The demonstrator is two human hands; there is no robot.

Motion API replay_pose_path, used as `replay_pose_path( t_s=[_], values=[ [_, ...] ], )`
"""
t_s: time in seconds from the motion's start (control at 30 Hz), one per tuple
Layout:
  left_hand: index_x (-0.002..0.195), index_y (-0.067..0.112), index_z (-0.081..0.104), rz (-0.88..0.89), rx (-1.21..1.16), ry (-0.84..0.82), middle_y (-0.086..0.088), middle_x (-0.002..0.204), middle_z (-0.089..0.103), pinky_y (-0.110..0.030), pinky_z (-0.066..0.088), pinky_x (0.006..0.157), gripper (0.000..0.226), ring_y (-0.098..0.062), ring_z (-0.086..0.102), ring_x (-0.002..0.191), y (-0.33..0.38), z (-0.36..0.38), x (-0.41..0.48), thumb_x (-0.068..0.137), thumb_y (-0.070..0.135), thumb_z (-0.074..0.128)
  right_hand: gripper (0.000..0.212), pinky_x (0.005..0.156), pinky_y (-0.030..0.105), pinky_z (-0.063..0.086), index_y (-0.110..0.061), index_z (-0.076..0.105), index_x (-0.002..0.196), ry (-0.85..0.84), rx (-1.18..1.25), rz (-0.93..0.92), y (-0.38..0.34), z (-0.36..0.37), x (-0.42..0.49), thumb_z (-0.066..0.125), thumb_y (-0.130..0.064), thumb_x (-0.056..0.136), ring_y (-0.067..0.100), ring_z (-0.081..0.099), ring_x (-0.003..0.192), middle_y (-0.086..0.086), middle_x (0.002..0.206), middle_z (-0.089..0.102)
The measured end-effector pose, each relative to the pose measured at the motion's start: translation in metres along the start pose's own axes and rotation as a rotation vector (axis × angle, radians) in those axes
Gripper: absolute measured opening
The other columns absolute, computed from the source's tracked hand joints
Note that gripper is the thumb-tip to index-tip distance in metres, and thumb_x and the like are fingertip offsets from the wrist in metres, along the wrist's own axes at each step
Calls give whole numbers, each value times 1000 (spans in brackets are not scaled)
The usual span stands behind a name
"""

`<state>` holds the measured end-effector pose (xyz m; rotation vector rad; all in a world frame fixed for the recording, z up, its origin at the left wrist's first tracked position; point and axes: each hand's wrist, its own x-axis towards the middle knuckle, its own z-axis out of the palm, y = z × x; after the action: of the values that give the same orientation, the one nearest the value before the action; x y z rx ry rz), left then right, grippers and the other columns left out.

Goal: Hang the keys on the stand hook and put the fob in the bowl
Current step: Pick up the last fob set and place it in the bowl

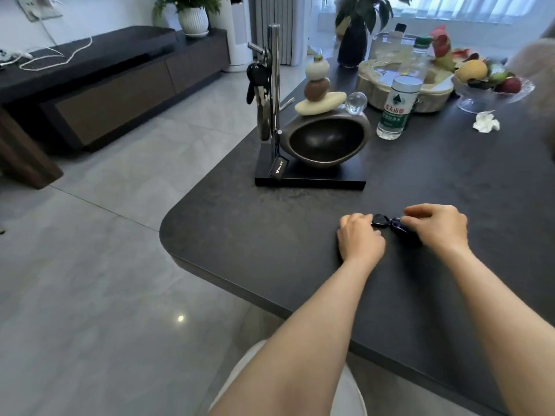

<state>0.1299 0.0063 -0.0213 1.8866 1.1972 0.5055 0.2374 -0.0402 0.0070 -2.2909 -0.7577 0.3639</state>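
With both hands, left hand [360,235] and right hand [437,226], we pinch the black fob [393,226] on the near countertop [270,235], seemingly next lifting it to the far bowl [327,139].

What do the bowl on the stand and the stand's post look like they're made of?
The bowl looks like dark glazed ceramic or bronzed metal; its soft sheen leaves that open. The post seems to be polished chrome metal, given its mirror-like reflections.

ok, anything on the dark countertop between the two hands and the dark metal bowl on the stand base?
Head view: nothing. Bare dark countertop separates the hands, left and right, from the stand's black base under the dark metal bowl.
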Motion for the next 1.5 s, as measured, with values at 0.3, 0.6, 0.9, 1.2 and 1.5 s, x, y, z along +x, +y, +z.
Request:
replay_pose_path(
  t_s=[0.3, 0.6, 0.9, 1.2, 1.5],
  values=[
    [124, 10, 46, 147, 417, -40, -7, 138, 43, -39, 30, 103, 35, -27, 29, 131, 8, 18, 14, 90, 16, 47, 41, 101, 38, 43, -12, 64, 115, -58, -22, -15, 22, -2, -1, 71, -17, 75, 27, 57, 114, 13, 118, 66],
    [117, 9, 55, 167, 601, 28, -10, 130, 47, -38, 32, 98, 29, -28, 37, 123, 8, 19, 30, 91, 14, 46, 33, 78, 37, 41, -14, 65, 106, -78, -255, 17, 19, 6, 14, 69, -26, 76, 35, 51, 114, 15, 119, 61],
    [109, 8, 51, -19, 217, -10, -17, 119, 59, -42, 44, 87, 23, -37, 54, 111, 12, -13, 35, 87, 14, 52, 37, 79, 37, 45, -13, 56, 103, -68, -135, 0, -7, 18, 13, 72, -16, 69, 37, 54, 105, 20, 113, 61],
    [72, 19, 43, 3, -250, 104, -19, 95, 70, -37, 52, 83, 17, -33, 65, 90, 16, -93, 60, 79, 8, 54, 24, 77, 30, 42, -14, 66, 97, -3, 114, -176, -80, 10, 16, 68, -17, 74, 30, 58, 101, 13, 105, 68],
    [98, -4, 55, -211, -1005, 185, -15, 64, 54, -13, 50, 38, 20, -10, 59, 36, 18, -141, 83, 89, -9, 39, 23, 43, 10, 50, -13, 63, 95, -37, 710, -50, -125, 41, 29, 68, -9, 74, 13, 60, 72, 4, 89, 61]
  ],
)
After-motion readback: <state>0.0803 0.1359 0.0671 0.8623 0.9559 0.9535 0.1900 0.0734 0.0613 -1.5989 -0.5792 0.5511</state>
